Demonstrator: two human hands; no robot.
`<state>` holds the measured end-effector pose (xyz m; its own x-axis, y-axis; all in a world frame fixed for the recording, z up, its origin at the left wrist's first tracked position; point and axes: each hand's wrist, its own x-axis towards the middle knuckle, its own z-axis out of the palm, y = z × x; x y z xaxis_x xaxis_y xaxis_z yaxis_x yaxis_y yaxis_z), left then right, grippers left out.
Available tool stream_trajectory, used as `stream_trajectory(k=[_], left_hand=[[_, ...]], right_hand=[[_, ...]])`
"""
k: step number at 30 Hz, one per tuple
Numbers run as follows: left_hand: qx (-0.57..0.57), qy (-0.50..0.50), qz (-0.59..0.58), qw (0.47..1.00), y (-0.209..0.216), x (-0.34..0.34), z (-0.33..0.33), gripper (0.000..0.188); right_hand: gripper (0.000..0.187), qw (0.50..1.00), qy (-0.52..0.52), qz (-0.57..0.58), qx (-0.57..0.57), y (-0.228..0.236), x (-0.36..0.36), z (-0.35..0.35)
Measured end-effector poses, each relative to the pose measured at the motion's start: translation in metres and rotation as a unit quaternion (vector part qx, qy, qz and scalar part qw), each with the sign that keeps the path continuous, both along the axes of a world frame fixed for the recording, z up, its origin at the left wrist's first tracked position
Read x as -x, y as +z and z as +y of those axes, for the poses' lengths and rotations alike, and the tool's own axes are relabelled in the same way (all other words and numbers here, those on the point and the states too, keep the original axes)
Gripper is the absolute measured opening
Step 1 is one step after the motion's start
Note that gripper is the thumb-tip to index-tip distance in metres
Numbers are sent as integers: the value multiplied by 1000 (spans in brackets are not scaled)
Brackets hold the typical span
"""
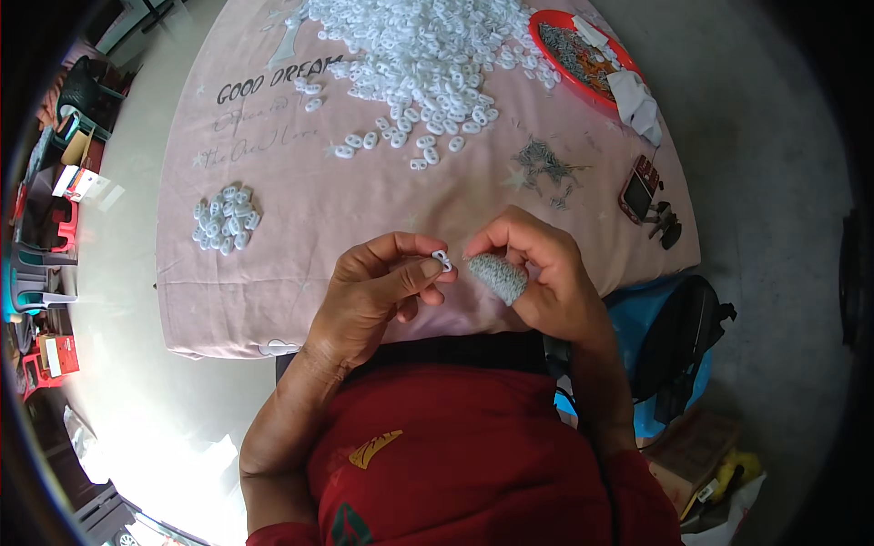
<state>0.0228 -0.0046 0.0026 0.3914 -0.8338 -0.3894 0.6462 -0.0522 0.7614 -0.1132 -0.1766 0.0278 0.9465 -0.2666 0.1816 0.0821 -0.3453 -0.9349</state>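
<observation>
Between thumb and fingertips, my left hand (364, 289) pinches a small white oval plastic piece (442, 258) with holes in it. My right hand (555, 264) is just beside it, apart from the piece, with a grey knitted cover (498, 277) over the thumb. Its index finger bends to the covered thumb tip; whatever is between them is too small to make out. A heap of similar white pieces (423, 64) spreads over the far part of the table. A smaller pile of white pieces (226, 220) lies to the left. Small grey metal parts (544, 167) are scattered beyond my right hand.
A pink printed cloth (300, 205) covers the table. At the far right stands a red tray (539, 22) of small metal parts, a white cloth (635, 102) over its rim. A handheld device (638, 189) lies near the right edge. A blue and black bag (669, 341) is below it.
</observation>
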Motion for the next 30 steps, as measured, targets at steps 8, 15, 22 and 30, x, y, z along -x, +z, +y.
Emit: stream_trajectory(k=[8, 15, 22, 30], left_hand=[[24, -11, 19, 999, 1, 6, 14, 18], [36, -6, 13, 999, 1, 11, 16, 19], [28, 2, -9, 1000, 2, 11, 20, 17], [16, 24, -43, 999, 5, 15, 23, 17]], right_hand=[[25, 1000, 13, 7, 6, 3, -1, 14], [22, 996, 9, -1, 88, 4, -4, 22], [18, 994, 4, -18, 112, 7, -4, 24], [19, 984, 0, -26, 173, 9, -1, 23]])
